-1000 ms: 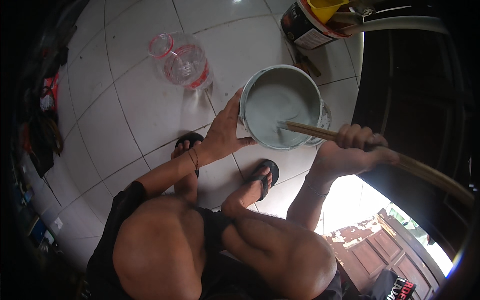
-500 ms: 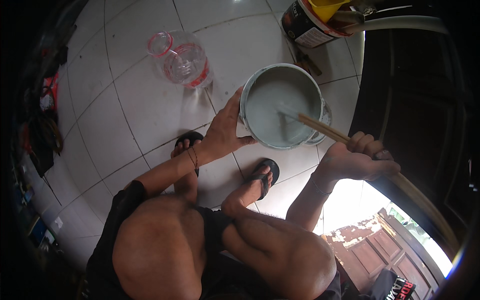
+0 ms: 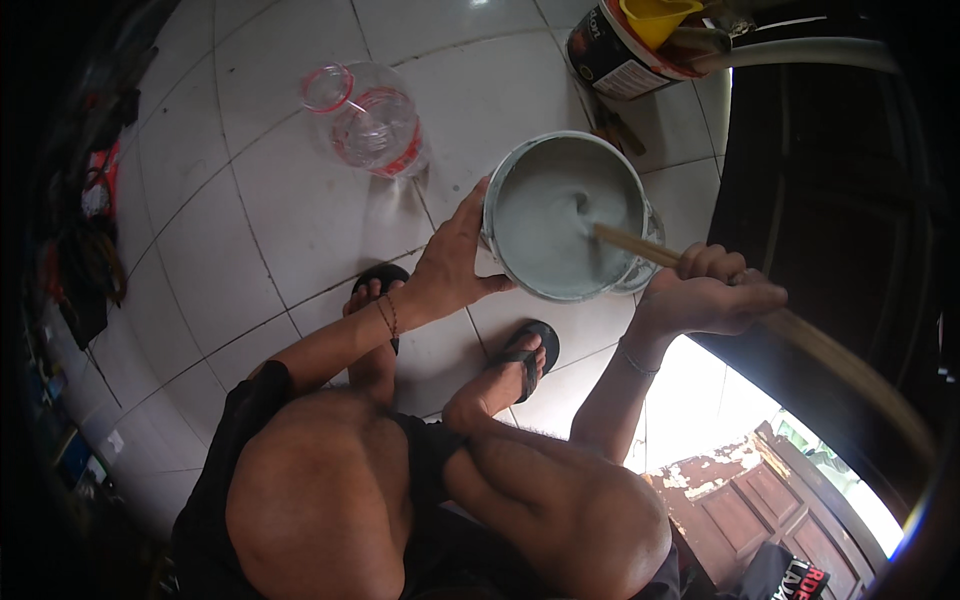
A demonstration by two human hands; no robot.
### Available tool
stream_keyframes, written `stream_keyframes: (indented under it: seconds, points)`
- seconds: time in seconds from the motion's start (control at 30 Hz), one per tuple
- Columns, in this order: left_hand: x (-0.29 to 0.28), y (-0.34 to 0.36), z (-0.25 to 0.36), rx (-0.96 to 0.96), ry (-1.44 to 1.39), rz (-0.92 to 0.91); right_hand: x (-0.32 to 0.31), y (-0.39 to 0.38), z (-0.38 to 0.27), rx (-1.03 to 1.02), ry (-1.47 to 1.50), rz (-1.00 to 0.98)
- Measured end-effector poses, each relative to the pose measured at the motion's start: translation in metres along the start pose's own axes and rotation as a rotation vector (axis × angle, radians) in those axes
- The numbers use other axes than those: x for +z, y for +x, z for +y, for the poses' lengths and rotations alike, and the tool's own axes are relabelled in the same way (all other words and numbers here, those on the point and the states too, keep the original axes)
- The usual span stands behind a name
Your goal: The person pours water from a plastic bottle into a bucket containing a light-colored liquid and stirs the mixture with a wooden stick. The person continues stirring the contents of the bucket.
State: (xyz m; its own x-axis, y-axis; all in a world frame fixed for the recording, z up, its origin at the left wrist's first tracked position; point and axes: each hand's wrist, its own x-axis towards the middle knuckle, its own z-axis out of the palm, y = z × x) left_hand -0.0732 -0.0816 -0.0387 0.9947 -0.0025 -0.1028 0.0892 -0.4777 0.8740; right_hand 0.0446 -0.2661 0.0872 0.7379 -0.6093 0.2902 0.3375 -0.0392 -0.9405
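Note:
A bucket (image 3: 497, 246) of pale grey, paint-like liquid (image 3: 535, 215) stands on the tiles in front of me. My left hand (image 3: 450, 258) grips its left side, fingers along the outer wall and thumb near the bottom edge. With its fingers wrapped round a long wooden stick (image 3: 640, 246), my right hand (image 3: 715, 290) is to the right of the bucket. The stick's far end dips into the liquid, where a small swirl shows. Its other end runs down to the lower right, past my wrist.
A clear plastic container (image 3: 385, 125) with red markings stands on the floor at the far left. At the top right is a dark tub (image 3: 620, 60) holding a yellow item (image 3: 655, 18). A dark wooden panel (image 3: 820, 230) borders the right side. My sandalled feet (image 3: 515, 375) are close below the bucket.
The stick's dipped end has shifted within the liquid, and a swirl has formed. My right hand has moved slightly left and up. My left hand stays on the bucket.

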Motion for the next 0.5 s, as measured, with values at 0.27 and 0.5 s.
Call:
stream_keyframes:
  seconds: [0.27, 0.5]
  points:
    - [0.000, -0.001, -0.004, -0.007, 0.000, -0.011, -0.002, 0.009, -0.005, -0.036, 0.060, 0.103]
    - [-0.004, -0.001, 0.001, -0.054, -0.063, -0.051, -0.007, 0.006, -0.004, -0.007, 0.146, 0.011]
